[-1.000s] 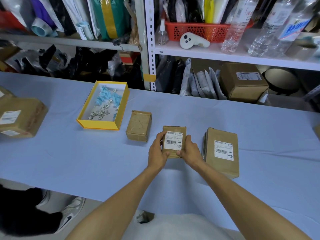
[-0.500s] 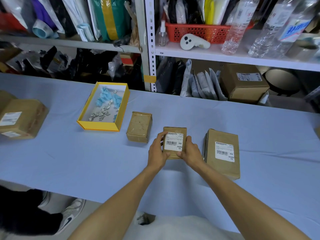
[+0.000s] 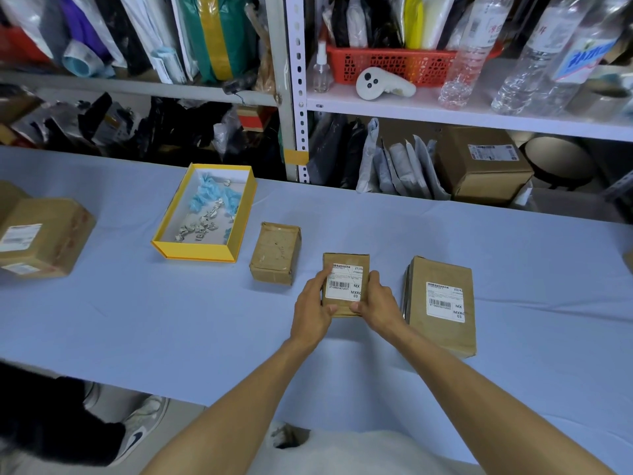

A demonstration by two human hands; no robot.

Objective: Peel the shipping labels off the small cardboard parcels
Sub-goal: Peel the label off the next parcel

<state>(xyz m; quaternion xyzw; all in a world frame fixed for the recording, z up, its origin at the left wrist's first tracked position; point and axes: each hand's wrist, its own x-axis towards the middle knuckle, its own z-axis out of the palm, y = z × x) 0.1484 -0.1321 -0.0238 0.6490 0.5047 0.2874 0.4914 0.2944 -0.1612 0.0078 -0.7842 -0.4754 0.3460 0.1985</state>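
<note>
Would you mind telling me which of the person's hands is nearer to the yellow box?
Left. The left hand grips the small parcel on its left edge, the side facing the yellow box; the right hand grips the parcel's right edge, farther from the box.

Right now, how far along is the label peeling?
Seemingly done: the bare parcel shows no label on top. In hand: left hand and right hand grip the middle parcel, its label lying flat. Left: the labelled right parcel.
</note>
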